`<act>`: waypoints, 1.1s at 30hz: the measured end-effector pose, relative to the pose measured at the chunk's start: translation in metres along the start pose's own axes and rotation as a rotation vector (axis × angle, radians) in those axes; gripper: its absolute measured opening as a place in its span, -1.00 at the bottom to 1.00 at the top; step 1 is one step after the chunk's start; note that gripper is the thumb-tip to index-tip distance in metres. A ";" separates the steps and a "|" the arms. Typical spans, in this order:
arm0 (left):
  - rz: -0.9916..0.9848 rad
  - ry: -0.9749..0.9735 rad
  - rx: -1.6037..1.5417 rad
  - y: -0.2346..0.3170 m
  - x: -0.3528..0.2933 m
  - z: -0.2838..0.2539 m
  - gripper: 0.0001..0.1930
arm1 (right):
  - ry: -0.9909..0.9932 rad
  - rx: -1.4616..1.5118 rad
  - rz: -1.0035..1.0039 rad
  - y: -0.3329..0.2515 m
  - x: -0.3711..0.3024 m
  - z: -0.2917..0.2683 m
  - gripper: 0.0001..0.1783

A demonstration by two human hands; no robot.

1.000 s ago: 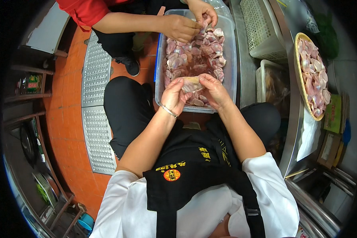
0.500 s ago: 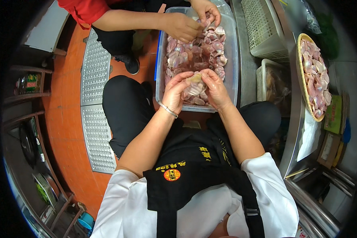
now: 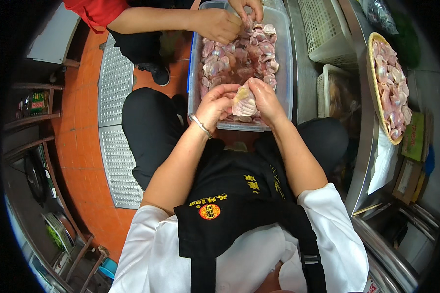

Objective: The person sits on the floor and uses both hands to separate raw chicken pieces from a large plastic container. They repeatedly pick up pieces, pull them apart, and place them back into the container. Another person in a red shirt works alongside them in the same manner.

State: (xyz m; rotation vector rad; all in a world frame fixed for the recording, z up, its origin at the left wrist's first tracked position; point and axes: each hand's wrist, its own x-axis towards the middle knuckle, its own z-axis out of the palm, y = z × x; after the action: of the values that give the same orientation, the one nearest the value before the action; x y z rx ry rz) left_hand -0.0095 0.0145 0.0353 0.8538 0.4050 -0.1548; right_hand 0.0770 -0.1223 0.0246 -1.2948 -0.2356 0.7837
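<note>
My left hand and my right hand hold one opened gizzard between them, its pale ridged side and a yellowish patch facing up. Fingers of both hands are closed on its edges, the right thumb along its upper right side. The gizzard is over the near end of a clear plastic tub. Inside the tub lie many pink gizzards in reddish liquid. At the tub's far end, a co-worker's hands handle a piece that I cannot make out clearly.
On the right, a steel counter edge carries a round woven tray heaped with gizzards. White plastic baskets stand between tub and counter. Perforated metal grating crosses the orange tiled floor on the left, beside shelving.
The gizzard in my hands has turned, and more of its ridged surface and yellow patch shows. The co-worker's hands stay over the far end of the tub.
</note>
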 end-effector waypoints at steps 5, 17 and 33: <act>0.022 0.000 0.331 -0.013 0.008 -0.002 -0.81 | -0.013 -0.691 -0.118 -0.004 -0.004 0.006 -0.66; -0.072 -0.023 0.228 -0.015 0.005 0.000 -0.88 | 0.008 -0.294 0.140 0.015 0.005 -0.003 -0.71; 0.040 -0.008 0.290 -0.025 0.006 0.002 -0.86 | -0.023 -0.260 0.125 0.012 0.004 -0.002 -0.73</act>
State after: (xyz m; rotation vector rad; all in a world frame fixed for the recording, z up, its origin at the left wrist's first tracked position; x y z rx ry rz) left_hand -0.0112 -0.0028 0.0165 1.1455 0.3627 -0.1828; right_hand 0.0767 -0.1206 0.0114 -1.5579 -0.2838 0.8957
